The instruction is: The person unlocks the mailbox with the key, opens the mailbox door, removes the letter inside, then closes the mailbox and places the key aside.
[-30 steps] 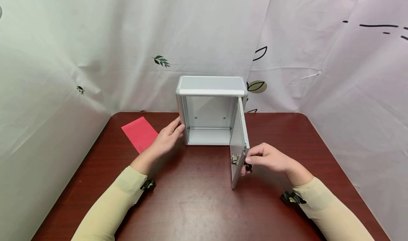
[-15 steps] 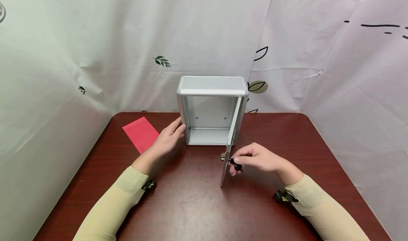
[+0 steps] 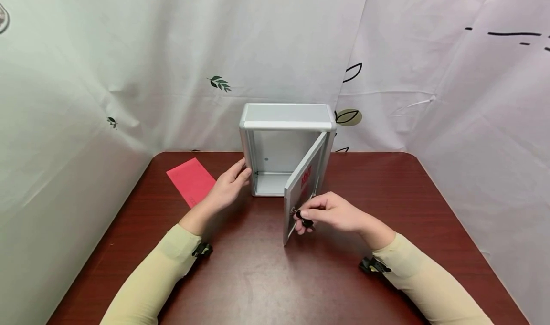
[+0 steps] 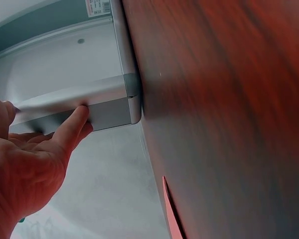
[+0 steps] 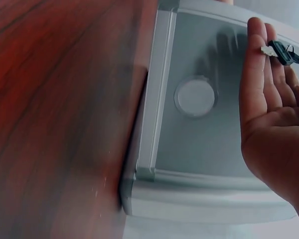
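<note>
A silver metal box stands upright at the back middle of the table, its hinged door partly swung out on the right, with red lettering on its outer face. My left hand rests against the box's left side; in the left wrist view its fingers press on the side wall. At the door's lower free corner, my right hand pinches a black-headed key right at the lock. Another key on the same ring lies by the fingers in the right wrist view, its blade showing.
A red envelope lies on the dark red wooden table, left of the box and partly behind my left hand. White printed curtains hang behind and on both sides. A round disc sits on the grey panel.
My right hand has moved left with the key, swinging the door partway toward the box so its outer face now shows. The left hand, box and envelope stay in place.
</note>
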`<state>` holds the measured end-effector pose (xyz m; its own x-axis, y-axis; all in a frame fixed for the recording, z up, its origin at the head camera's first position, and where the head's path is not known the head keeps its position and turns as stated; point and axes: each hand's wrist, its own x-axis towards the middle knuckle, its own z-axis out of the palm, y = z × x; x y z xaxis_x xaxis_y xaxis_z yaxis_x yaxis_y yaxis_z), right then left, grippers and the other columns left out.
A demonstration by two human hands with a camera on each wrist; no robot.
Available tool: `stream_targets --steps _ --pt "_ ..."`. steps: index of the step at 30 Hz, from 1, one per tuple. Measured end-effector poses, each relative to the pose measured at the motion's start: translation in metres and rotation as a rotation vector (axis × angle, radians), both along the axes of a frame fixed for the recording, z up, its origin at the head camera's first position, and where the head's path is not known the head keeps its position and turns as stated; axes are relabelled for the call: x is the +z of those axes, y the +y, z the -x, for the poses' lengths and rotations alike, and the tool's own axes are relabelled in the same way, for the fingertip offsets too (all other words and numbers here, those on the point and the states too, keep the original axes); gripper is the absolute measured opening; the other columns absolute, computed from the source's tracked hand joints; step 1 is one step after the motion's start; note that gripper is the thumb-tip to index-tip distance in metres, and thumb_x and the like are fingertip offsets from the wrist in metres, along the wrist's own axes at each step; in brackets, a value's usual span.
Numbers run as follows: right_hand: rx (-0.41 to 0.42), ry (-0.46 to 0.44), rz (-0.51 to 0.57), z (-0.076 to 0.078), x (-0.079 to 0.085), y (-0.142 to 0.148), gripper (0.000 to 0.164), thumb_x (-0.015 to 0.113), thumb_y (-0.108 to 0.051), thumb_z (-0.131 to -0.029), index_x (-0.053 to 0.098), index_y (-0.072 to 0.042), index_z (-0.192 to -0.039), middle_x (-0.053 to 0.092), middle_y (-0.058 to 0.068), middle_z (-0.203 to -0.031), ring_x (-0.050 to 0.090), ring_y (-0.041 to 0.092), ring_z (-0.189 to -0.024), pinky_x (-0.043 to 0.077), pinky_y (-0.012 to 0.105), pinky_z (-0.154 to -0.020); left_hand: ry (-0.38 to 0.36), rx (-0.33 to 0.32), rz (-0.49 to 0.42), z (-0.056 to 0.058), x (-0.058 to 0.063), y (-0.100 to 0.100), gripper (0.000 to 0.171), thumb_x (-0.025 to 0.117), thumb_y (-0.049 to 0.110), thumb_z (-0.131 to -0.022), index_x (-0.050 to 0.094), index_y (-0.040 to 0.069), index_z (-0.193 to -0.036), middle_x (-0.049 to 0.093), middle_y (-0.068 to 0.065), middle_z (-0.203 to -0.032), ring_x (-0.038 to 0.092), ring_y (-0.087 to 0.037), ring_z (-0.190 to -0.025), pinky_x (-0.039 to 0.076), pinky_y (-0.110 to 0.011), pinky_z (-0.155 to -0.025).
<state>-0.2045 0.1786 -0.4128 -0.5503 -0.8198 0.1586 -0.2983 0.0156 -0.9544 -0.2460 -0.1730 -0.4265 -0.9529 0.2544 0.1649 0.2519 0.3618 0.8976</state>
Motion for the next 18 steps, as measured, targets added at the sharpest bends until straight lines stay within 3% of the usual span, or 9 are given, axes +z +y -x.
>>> stream_targets --steps 8,18 --pt "-0.056 -0.006 -0.013 0.001 0.0 -0.016 0.031 0.061 -0.014 -0.116 0.077 0.012 -0.119 0.083 0.014 -0.1 0.077 0.029 -0.086 0.066 0.052 -0.074 -0.005 0.007 -0.01 -0.001 0.001 0.0 0.063 0.055 0.029 -0.12 0.034 0.007 -0.175 0.042 -0.019 -0.174 0.068 -0.043 -0.135 0.055 -0.053 -0.113" --pt "-0.135 -0.019 -0.038 0.002 0.001 -0.035 0.03 0.065 -0.018 -0.115 0.08 0.008 -0.118 0.083 0.013 -0.099 0.08 0.037 -0.091 0.066 0.054 -0.077 0.0 0.003 -0.016 0.001 -0.002 0.0 0.062 0.055 0.029 -0.12 0.035 0.007 -0.175 0.043 -0.019 -0.174 0.069 -0.043 -0.134 0.055 -0.053 -0.112"
